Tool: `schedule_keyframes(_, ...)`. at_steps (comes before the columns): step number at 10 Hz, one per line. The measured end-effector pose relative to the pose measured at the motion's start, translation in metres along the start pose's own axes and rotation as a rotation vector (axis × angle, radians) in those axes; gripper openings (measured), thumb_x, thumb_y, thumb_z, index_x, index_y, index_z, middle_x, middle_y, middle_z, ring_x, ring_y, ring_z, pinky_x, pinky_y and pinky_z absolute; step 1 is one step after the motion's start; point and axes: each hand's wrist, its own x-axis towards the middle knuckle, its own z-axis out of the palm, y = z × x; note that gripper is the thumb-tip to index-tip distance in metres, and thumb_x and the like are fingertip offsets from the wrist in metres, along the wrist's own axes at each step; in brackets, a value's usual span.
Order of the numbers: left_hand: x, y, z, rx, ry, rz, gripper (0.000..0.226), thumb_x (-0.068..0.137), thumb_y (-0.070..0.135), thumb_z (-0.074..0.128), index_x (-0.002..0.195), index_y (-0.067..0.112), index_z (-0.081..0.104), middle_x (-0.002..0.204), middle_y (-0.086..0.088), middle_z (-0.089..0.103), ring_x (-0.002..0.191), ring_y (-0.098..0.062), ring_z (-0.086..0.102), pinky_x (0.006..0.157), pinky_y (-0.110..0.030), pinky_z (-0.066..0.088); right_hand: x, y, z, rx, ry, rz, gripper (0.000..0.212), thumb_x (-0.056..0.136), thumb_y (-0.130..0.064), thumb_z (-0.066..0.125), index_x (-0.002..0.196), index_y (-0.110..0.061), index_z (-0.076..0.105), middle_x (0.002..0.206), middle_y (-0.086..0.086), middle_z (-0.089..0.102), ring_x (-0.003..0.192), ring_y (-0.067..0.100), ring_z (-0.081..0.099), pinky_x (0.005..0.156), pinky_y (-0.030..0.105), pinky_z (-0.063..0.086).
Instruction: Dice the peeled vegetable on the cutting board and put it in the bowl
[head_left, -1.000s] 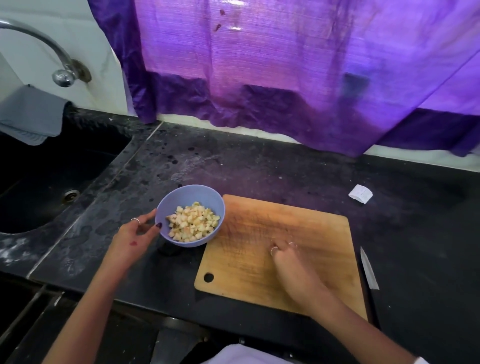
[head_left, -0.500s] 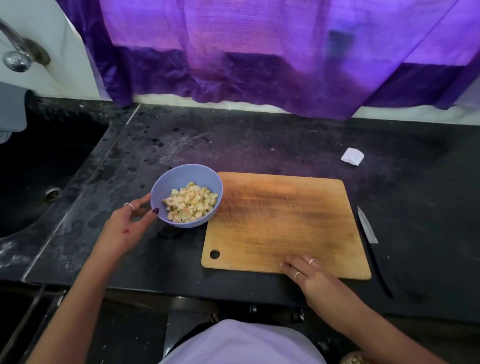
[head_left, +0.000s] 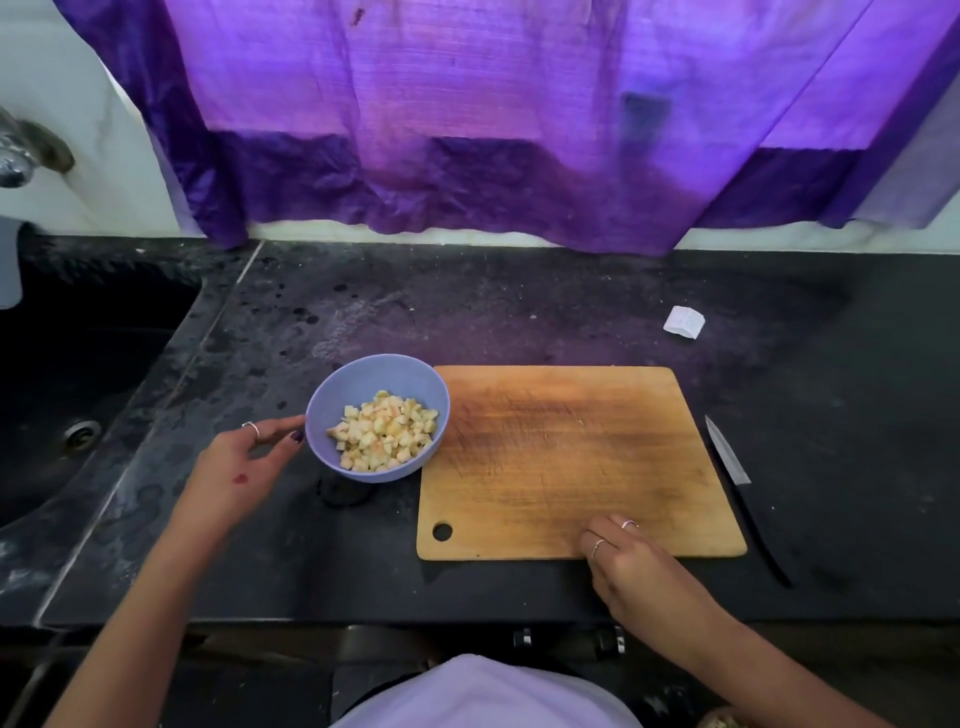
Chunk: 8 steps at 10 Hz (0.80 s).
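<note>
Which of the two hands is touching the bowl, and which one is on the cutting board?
The left hand touches the side of the bowl with its fingertips. The right hand rests its fingers on the near edge of the cutting board.

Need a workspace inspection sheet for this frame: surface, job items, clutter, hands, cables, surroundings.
Surface: black countertop, stained and speckled.
Job's things: blue bowl holds diced pieces, touching the left edge of the wooden cutting board; no pieces visible on the board. Knife lies on the counter right of the board, unheld.
Clutter: small white paper scrap behind the board.
Hands: left hand touches the bowl's left side with its fingertips; right hand rests fingers on the board's near edge.
Cables: nothing seen.
Surroundings: dark sink at left, tap above it, purple curtain behind.
</note>
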Motion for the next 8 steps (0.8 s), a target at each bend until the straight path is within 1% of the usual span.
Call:
schedule_keyframes(1, 0.005, -0.002, -0.003, -0.004, 0.010, -0.002, 0.020, 0.093, 0.019, 0.058, 0.106, 0.029, 0.070, 0.100, 0.001, 0.067, 0.097, -0.016, 0.060, 0.075, -0.029, 0.041, 0.011, -0.011, -0.009, 0.218, -0.030, 0.120, 0.039, 0.078, 0.005, 0.063, 0.079, -0.032, 0.052, 0.080, -0.022, 0.046, 0.073, -0.001, 0.047, 0.070, 0.011, 0.040)
schedule_keyframes(2, 0.006, -0.003, -0.003, -0.024, 0.006, 0.006, 0.020, 0.093, 0.018, 0.058, 0.103, 0.030, 0.070, 0.095, 0.003, 0.068, 0.091, -0.013, 0.060, 0.073, -0.026, 0.040, 0.037, -0.036, -0.021, 0.416, -0.045, 0.171, 0.021, 0.083, 0.000, 0.063, 0.086, -0.021, 0.063, 0.087, -0.015, 0.056, 0.081, 0.000, 0.055, 0.074, 0.011, 0.045)
schedule_keyframes(3, 0.008, -0.004, -0.002, -0.051, -0.002, 0.015, 0.018, 0.092, 0.018, 0.060, 0.100, 0.029, 0.070, 0.090, 0.007, 0.069, 0.082, -0.010, 0.062, 0.072, -0.025, 0.043, 0.084, -0.070, -0.030, 0.499, 0.083, 0.135, 0.017, 0.084, -0.004, 0.063, 0.092, -0.018, 0.067, 0.090, -0.015, 0.057, 0.084, 0.000, 0.056, 0.076, 0.011, 0.046)
schedule_keyframes(4, 0.012, -0.004, -0.003, -0.057, 0.010, 0.000, 0.016, 0.091, 0.018, 0.060, 0.099, 0.028, 0.070, 0.087, 0.009, 0.069, 0.082, -0.011, 0.063, 0.069, -0.023, 0.043, 0.133, -0.099, -0.033, 0.543, 0.201, 0.061, 0.019, 0.085, -0.001, 0.061, 0.098, -0.012, 0.069, 0.097, -0.005, 0.063, 0.086, 0.001, 0.058, 0.078, 0.011, 0.048)
schedule_keyframes(5, 0.018, -0.002, -0.003, -0.057, 0.026, -0.013, 0.016, 0.092, 0.019, 0.059, 0.104, 0.023, 0.070, 0.093, 0.006, 0.069, 0.089, -0.011, 0.063, 0.073, -0.024, 0.043, 0.173, -0.113, -0.030, 0.493, 0.271, 0.006, 0.014, 0.086, -0.003, 0.060, 0.096, -0.005, 0.070, 0.096, 0.002, 0.065, 0.085, 0.008, 0.058, 0.078, 0.019, 0.049)
schedule_keyframes(6, 0.025, 0.001, -0.003, -0.055, 0.043, -0.026, 0.020, 0.092, 0.020, 0.059, 0.109, 0.018, 0.069, 0.099, 0.002, 0.069, 0.097, -0.014, 0.063, 0.081, -0.027, 0.044, 0.196, -0.115, -0.022, 0.385, 0.164, 0.003, 0.013, 0.088, -0.014, 0.060, 0.093, -0.011, 0.072, 0.090, 0.002, 0.069, 0.080, 0.017, 0.063, 0.074, 0.039, 0.054)
schedule_keyframes(7, 0.032, 0.010, 0.003, -0.047, 0.066, -0.004, 0.021, 0.092, 0.020, 0.058, 0.110, 0.017, 0.069, 0.095, -0.001, 0.069, 0.093, -0.015, 0.063, 0.074, -0.029, 0.044, 0.204, -0.112, -0.028, 0.356, 0.036, 0.040, 0.014, 0.089, -0.025, 0.060, 0.094, -0.020, 0.072, 0.083, 0.001, 0.072, 0.073, 0.017, 0.065, 0.070, 0.039, 0.055)
schedule_keyframes(8, 0.036, 0.023, 0.009, -0.041, 0.101, 0.024, 0.023, 0.093, 0.021, 0.057, 0.113, 0.015, 0.067, 0.096, -0.002, 0.070, 0.086, -0.013, 0.061, 0.069, -0.026, 0.043, 0.203, -0.100, -0.044, 0.421, 0.079, 0.114, 0.019, 0.089, -0.017, 0.058, 0.103, -0.019, 0.071, 0.099, 0.001, 0.072, 0.087, 0.016, 0.066, 0.080, 0.034, 0.054)
